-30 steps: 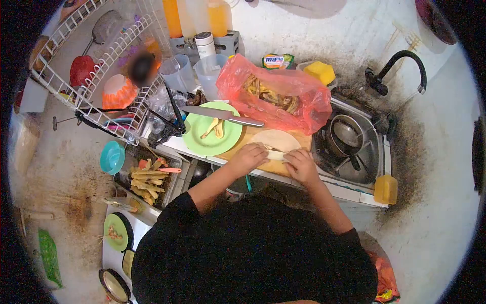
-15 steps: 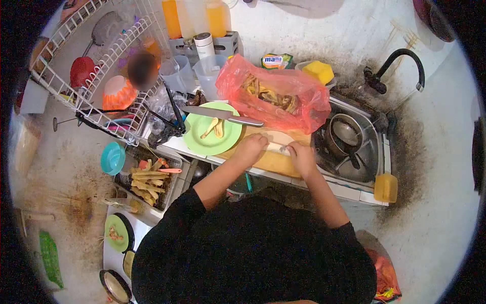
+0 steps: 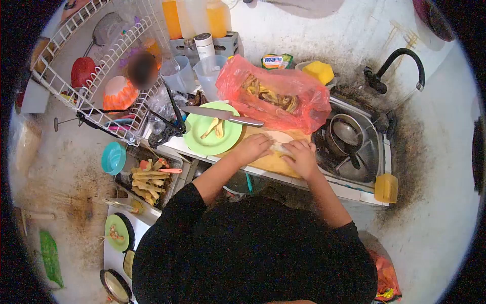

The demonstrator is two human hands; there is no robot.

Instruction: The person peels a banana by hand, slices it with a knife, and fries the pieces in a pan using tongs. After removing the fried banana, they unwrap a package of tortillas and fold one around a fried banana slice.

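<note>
A pale, flat wrapper (image 3: 280, 137) lies on the wooden board (image 3: 268, 163), partly covered by my fingers. My left hand (image 3: 254, 148) presses on its left side with the fingers together. Over its right side, my right hand (image 3: 302, 156) rests with the fingers somewhat spread. What lies under the fingertips is too small to make out. Left of the board, a green plate (image 3: 202, 142) holds yellowish pieces, and a knife (image 3: 238, 119) lies across the plate.
A red plastic bag (image 3: 309, 104) with banana peels sits behind the board. To the right is the sink (image 3: 372, 177) with a pot (image 3: 346, 133). A tray (image 3: 175, 188) of long rolls and a teal bowl (image 3: 113, 158) are at the left, below a dish rack (image 3: 68, 96).
Both hands have shifted slightly on the wrapper. The right hand's fingers have gone from a pinch at its edge to lying flatter over it.
</note>
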